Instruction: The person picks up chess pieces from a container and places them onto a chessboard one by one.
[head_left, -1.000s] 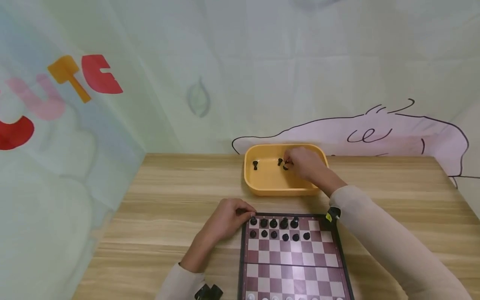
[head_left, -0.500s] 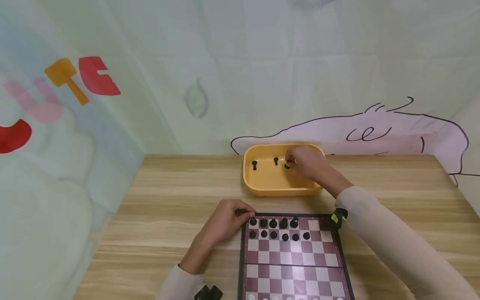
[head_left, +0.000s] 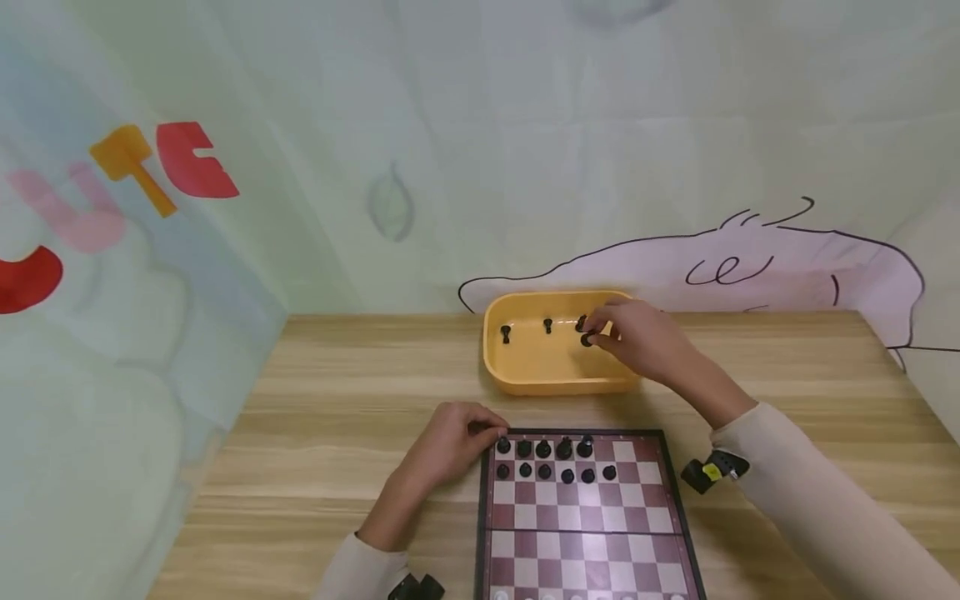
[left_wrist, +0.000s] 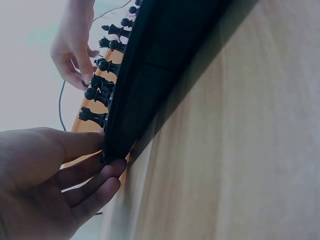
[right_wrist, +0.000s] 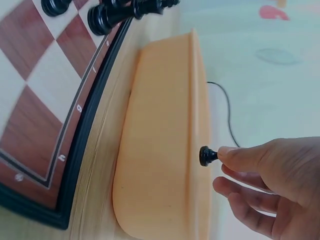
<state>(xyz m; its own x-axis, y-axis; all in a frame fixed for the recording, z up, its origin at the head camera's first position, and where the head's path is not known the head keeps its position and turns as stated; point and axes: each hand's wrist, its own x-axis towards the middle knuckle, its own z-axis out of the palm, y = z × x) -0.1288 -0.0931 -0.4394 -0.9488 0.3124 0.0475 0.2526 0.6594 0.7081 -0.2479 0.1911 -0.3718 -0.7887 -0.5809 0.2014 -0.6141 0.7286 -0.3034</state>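
In the head view, my right hand (head_left: 637, 337) is over the right side of a yellow tray (head_left: 551, 387). Its thumb and fingertips pinch a small black chess piece (right_wrist: 207, 156), base pointing away from the hand; its top is hidden by the fingers. Several more black pieces lie in the tray, among them one at the left (head_left: 506, 334). My left hand (head_left: 450, 442) grips the far left corner of a chessboard (head_left: 585, 518), thumb above and fingers below. Beside that thumb stands a black rook (left_wrist: 93, 116).
Two rows of black pieces stand on the board's far side, including a pawn (head_left: 609, 472) at the right of the nearer row. White pieces (head_left: 501, 596) show at the bottom edge of view. A printed cloth (head_left: 337, 167) hangs behind the wooden table (head_left: 337, 358).
My right hand has drawn back to the right with the black chess piece, uncovering another piece in the tray. The left hand stays at the board's corner.
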